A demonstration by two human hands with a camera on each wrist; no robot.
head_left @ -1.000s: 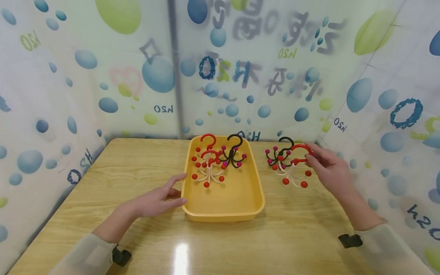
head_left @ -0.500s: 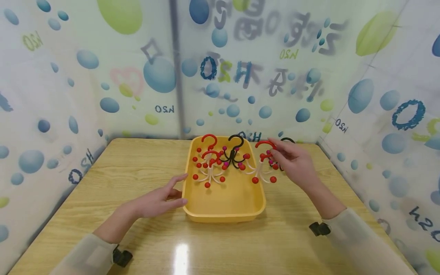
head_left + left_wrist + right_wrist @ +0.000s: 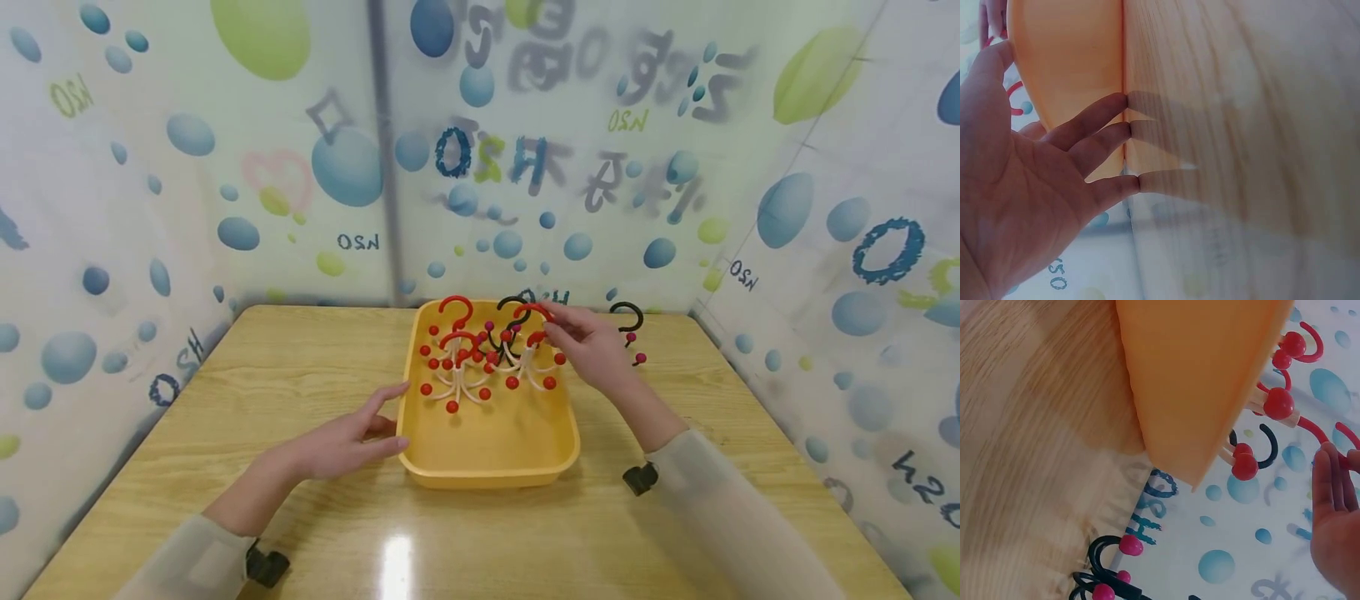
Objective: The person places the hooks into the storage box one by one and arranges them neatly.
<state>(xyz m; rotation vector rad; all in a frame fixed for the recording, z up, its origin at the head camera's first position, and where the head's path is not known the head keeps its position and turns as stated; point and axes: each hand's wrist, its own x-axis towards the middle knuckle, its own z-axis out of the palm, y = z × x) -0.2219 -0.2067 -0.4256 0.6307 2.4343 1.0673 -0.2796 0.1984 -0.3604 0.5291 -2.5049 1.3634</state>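
Observation:
My right hand [image 3: 596, 346] pinches the red hook of a white-armed hanger [image 3: 527, 358] with red balls, held over the right part of a yellow tray [image 3: 491, 479]. In the right wrist view the fingers of my right hand [image 3: 1338, 506] meet the red hook [image 3: 1313, 430] beyond the tray's side [image 3: 1179, 381]. My left hand [image 3: 345, 440] rests against the tray's left side, fingers spread; the left wrist view shows the hand [image 3: 1035, 181] with fingertips on the tray wall [image 3: 1069, 56]. Inside the tray are two red-hooked hangers [image 3: 459, 375] and a black one [image 3: 517, 312].
Another black hanger with magenta balls [image 3: 627, 317] lies on the wooden table [image 3: 315, 358] right of the tray, partly behind my right hand; it also shows in the right wrist view [image 3: 1113, 575]. A patterned curtain [image 3: 300, 150] stands behind the table.
My right hand has carried the red-hooked hanger leftward from beside the black hanger on the table to over the tray. My left hand has stayed at the tray's side.

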